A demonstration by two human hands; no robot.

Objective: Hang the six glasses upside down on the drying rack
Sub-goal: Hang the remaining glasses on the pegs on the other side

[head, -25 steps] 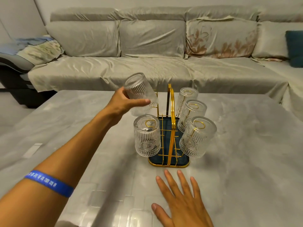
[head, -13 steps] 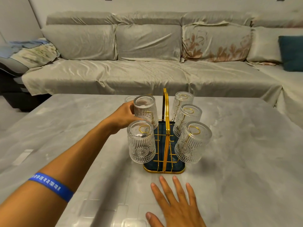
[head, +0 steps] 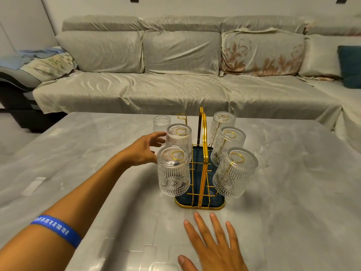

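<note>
Five glasses hang inverted on the rack; one remains on the table.

Left hand (head: 143,151): fingers (head: 159,136) spread and slack, gripping nothing, tips just beside the middle left hung glass (head: 179,138). Right hand (head: 212,245): flat on the grey table (head: 293,182), fingers extended, empty, near the front of the gold wire drying rack (head: 202,153). Sixth glass (head: 161,123) stands on the table beyond the left fingertips, away from the person and just left of the one bare peg (head: 182,116) at the rack's far left. Long axis of that glass vertical; I cannot tell which end is up. Judgement: left hand is nearer; next move is a forward reach past the hung glasses, so clipping them is the risk.
</note>
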